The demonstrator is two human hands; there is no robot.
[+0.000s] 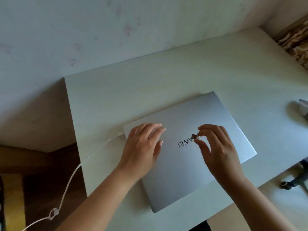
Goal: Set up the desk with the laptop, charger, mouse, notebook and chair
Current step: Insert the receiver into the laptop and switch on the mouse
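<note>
Closed laptop on the bench, both hands over its lid.

The silver laptop (191, 152) lay shut at the centre of the frame on the pale bench (133, 97). The left hand (143, 145) rested flat, fingers spread, on the lid's left part; the right hand (216, 147) hovered just right of it, pinching a small dark plug (194, 136). A white charger cable (70, 182) ran from the laptop's left edge toward the lower left.
</note>
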